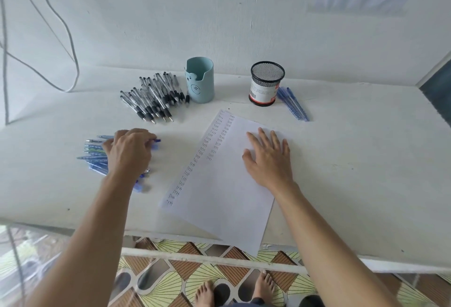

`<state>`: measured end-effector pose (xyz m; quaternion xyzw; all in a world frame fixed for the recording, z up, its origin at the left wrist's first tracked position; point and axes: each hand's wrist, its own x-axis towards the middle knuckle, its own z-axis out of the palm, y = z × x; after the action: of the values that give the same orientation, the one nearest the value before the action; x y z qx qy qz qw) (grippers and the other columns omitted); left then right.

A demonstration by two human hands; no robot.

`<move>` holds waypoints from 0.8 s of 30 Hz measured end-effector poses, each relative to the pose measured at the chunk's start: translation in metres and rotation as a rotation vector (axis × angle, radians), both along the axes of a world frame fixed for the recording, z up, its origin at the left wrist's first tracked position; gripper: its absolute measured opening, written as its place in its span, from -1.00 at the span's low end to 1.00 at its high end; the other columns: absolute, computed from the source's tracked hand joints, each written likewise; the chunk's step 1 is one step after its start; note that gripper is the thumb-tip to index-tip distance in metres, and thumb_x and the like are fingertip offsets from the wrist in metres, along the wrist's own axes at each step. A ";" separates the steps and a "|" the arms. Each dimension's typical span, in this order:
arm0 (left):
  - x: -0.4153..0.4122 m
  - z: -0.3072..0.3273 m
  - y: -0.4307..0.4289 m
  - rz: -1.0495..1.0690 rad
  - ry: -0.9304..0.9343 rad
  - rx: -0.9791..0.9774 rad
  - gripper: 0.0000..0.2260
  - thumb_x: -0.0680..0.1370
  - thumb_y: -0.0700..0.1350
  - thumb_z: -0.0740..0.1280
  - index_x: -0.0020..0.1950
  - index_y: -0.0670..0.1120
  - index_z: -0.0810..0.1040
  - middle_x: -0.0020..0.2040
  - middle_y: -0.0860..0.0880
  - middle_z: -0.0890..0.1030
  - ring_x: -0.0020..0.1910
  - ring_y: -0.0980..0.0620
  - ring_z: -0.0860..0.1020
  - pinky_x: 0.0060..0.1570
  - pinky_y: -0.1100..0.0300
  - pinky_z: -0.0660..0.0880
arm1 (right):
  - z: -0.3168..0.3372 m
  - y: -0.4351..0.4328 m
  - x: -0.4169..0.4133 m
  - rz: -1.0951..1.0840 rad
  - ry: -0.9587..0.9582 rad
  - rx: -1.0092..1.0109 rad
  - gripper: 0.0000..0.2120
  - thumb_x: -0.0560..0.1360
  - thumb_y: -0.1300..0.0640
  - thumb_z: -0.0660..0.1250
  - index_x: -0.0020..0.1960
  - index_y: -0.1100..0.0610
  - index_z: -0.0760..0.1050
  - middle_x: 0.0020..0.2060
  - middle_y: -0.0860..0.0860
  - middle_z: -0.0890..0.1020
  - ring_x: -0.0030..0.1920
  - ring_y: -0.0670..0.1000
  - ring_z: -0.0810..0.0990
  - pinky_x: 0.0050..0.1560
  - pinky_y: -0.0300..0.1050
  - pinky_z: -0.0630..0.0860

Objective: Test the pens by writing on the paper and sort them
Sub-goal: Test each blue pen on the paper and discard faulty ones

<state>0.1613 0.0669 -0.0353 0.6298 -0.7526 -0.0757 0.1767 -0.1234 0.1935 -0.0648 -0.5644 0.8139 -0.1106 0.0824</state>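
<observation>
The person stood at a white table (353,160) with both arms stretched out. The left hand (129,153) lay on top of a pile of blue pens (94,157) near the left side of the table. Its fingers were curled down into the pile, and the blue end of one pen poked out past the fingertips, but I could not tell if the hand had really got hold of a pen. The right hand (268,157) lay flat on the sheet of paper (219,184) with its fingers straight and spread, holding nothing. The paper sat tilted in the middle of the table, and its near corner hung over the table edge. Two rows of small written words ran down its left side. Behind the left hand lay a big heap of black pens (151,98), right beside a light blue cup (200,79) with a bear face on it. Further right stood a black wire cup (267,83), and a few more blue pens (292,104) lay just beside it. Grey cables (70,45) hung down the wall on the left.
</observation>
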 end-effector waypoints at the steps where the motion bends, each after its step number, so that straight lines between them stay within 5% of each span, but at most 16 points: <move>1: -0.001 -0.002 0.000 -0.058 0.030 -0.074 -0.84 0.61 -0.11 0.37 0.13 -0.01 0.71 0.25 -0.01 0.64 0.34 -0.18 0.41 0.29 -0.13 0.19 | 0.000 0.000 0.000 0.000 0.000 0.001 -0.47 0.64 -0.13 0.04 0.59 -0.11 0.11 0.61 -0.02 0.08 0.61 0.13 -0.03 0.54 0.20 -0.15; 5: -0.018 0.002 0.006 -0.301 0.241 -0.307 -0.82 0.65 -0.17 0.29 0.23 -0.16 0.55 0.21 -0.13 0.64 0.32 -0.23 0.50 0.37 -0.16 0.28 | 0.001 0.001 0.000 0.014 0.012 0.030 -0.46 0.64 -0.14 0.00 0.61 -0.11 0.06 0.62 -0.02 0.03 0.61 0.12 -0.07 0.55 0.20 -0.18; 7: -0.035 0.011 0.017 -0.341 0.437 -0.273 -0.84 0.69 -0.18 0.18 0.27 -0.18 0.37 0.13 -0.19 0.63 0.13 -0.20 0.60 0.09 -0.03 0.46 | 0.002 0.002 0.001 0.021 0.026 0.051 -0.43 0.64 -0.17 -0.02 0.62 -0.10 0.02 0.62 -0.02 0.00 0.61 0.13 -0.10 0.55 0.20 -0.20; 10: -0.057 0.020 0.027 -0.363 0.727 -0.209 -0.89 0.71 -0.19 0.09 0.22 -0.04 0.23 -0.17 -0.09 0.53 -0.30 0.03 0.51 -0.28 0.15 0.43 | 0.002 0.003 0.001 0.026 0.040 0.069 -0.41 0.64 -0.19 -0.04 0.62 -0.10 -0.04 0.63 -0.02 -0.05 0.61 0.12 -0.15 0.55 0.19 -0.24; 12: -0.070 0.029 0.033 -0.273 1.094 0.022 -0.95 0.71 -0.05 0.07 0.11 0.03 0.31 -0.31 0.00 0.34 -0.47 0.08 0.26 -0.47 0.21 0.27 | 0.001 0.003 0.001 0.027 0.045 0.068 -0.41 0.64 -0.19 -0.05 0.63 -0.10 -0.05 0.63 -0.02 -0.06 0.61 0.12 -0.16 0.55 0.20 -0.24; 15: -0.081 0.039 0.036 -0.157 1.489 0.469 -0.56 0.68 0.18 0.04 -0.24 -0.04 0.45 -0.48 0.04 0.15 -0.51 0.09 0.02 -0.50 0.27 -0.02 | -0.001 0.003 0.001 0.028 0.042 0.060 -0.41 0.64 -0.19 -0.04 0.62 -0.09 -0.04 0.63 -0.02 -0.05 0.61 0.12 -0.15 0.55 0.21 -0.24; 18: -0.084 0.042 0.041 -0.200 1.714 0.661 -0.63 0.51 0.05 0.10 -0.44 -0.09 0.41 -0.52 0.02 0.07 -0.54 0.07 0.00 -0.47 0.29 -0.05 | -0.002 0.003 0.002 0.021 0.042 0.047 -0.41 0.63 -0.20 -0.03 0.62 -0.09 -0.02 0.63 -0.02 -0.03 0.61 0.12 -0.14 0.55 0.20 -0.23; 21: -0.088 0.040 0.041 -0.216 1.926 0.749 -0.65 0.47 0.11 0.12 -0.18 -0.10 0.59 -0.44 0.03 0.23 -0.53 0.08 0.02 -0.50 0.26 -0.03 | -0.001 0.003 0.002 0.018 0.049 0.042 -0.41 0.63 -0.20 -0.03 0.62 -0.09 -0.01 0.63 -0.01 -0.02 0.61 0.13 -0.12 0.55 0.21 -0.22; 24: -0.098 0.034 0.034 -0.136 1.794 0.685 -0.70 0.59 -0.14 0.17 0.26 -0.04 0.57 -0.22 0.03 0.52 -0.55 0.13 0.09 -0.58 0.27 0.04 | 0.000 0.003 0.002 0.022 0.050 0.049 -0.41 0.63 -0.20 -0.03 0.62 -0.09 -0.02 0.63 -0.01 -0.02 0.61 0.13 -0.12 0.55 0.20 -0.23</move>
<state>0.0636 0.1007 -0.0013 0.3099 -0.3091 -0.7549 0.4884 -0.1214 0.1968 -0.0649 -0.5736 0.8119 -0.0758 0.0770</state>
